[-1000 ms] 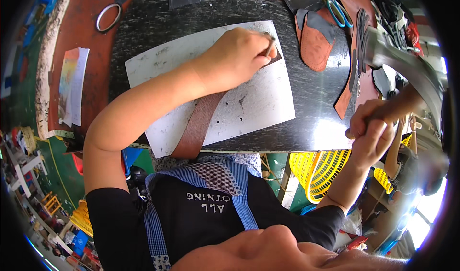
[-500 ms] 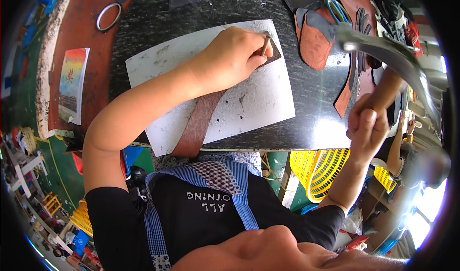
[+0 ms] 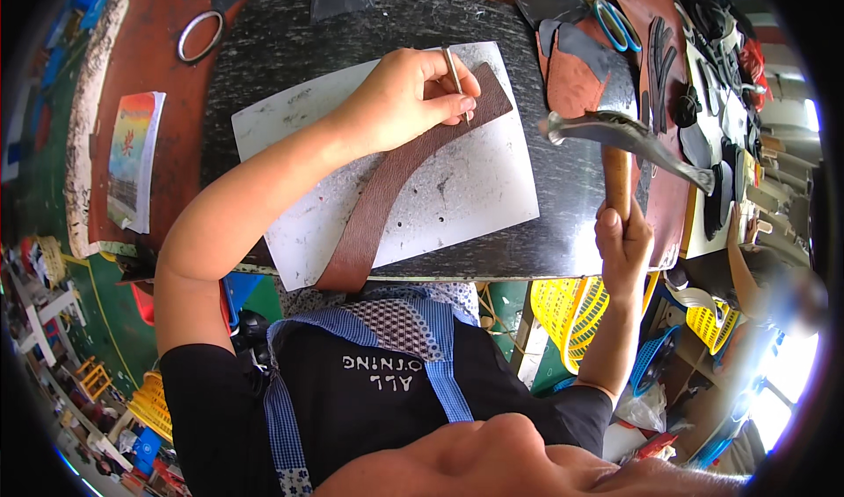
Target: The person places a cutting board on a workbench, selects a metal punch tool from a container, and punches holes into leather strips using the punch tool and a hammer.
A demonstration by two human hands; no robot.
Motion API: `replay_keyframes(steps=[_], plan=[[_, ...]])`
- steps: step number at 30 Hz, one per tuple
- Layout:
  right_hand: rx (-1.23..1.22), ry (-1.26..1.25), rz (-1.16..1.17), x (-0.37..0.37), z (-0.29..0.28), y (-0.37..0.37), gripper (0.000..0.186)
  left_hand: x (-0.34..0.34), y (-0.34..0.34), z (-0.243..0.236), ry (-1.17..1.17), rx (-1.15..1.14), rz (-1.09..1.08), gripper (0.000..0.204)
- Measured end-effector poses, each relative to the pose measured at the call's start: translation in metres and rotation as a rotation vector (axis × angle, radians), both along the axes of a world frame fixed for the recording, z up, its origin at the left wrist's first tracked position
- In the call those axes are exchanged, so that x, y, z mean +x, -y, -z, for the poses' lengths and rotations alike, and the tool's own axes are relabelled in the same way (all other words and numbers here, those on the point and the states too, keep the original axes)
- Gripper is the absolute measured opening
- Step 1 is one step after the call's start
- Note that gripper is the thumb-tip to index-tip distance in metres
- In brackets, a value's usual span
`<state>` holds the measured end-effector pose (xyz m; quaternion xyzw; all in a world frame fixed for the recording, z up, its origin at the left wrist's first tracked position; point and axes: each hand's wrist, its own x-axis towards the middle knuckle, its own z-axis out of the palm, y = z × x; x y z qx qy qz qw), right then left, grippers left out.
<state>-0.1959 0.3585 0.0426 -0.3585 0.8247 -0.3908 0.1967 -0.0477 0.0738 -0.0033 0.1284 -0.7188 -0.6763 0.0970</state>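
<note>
Between the fingertips of my left hand (image 3: 418,99) is a thin metal punch (image 3: 453,70), held slightly tilted with its lower end at the edge of a brown leather strip (image 3: 380,200). The curved strip lies across a white board (image 3: 466,180) that is marked with small holes and dark specks. My right hand (image 3: 626,237) is closed round the wooden handle of a hammer (image 3: 620,176). Its curved metal head is raised to the right of the board, apart from the punch.
Brown and dark leather pieces (image 3: 576,75) lie beyond the hammer, near blue-handled scissors (image 3: 618,26). A tape ring (image 3: 200,37) and a colourful booklet (image 3: 136,158) are on the left. Below the table edge stands a yellow basket (image 3: 563,312). Another person (image 3: 747,277) is at far right.
My left hand has shifted the punch left and nearer along the strip, uncovering its far end. My right hand has brought the hammer leftward and lower, closer to the board.
</note>
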Motion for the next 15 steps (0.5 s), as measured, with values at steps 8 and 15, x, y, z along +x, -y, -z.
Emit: replay_keyframes(steps=[8,15], plan=[[0.146,-0.037,-0.049,0.014,0.013,-0.009,0.032,-0.002,-0.001,-0.009,0.027,-0.227,0.056,0.009],[-0.053,0.020,-0.039,0.007,0.001,0.001,0.036,0.000,-0.009,-0.016,-0.014,-0.455,0.049,0.008]])
